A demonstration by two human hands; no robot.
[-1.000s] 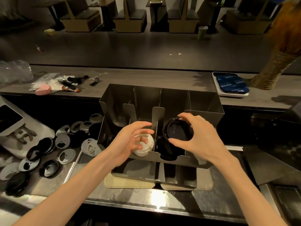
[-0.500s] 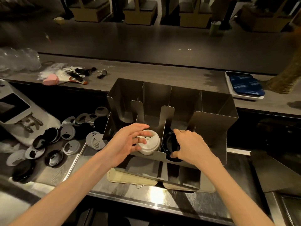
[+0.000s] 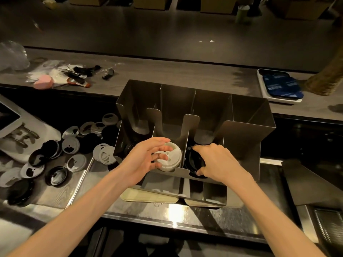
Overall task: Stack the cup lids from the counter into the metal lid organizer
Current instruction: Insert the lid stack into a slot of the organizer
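Both forearms reach forward; left hand (image 3: 146, 158) fingers spread loosely, right hand (image 3: 217, 162) fingers curled downward.

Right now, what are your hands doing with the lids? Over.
Left hand open over white lids. Right hand gripping black lid inside organizer. Loose lids remain. Nothing blocking.

Steel counter (image 3: 141, 214) under metal lid organizer (image 3: 246, 130), loose lids (image 3: 74, 162) at left
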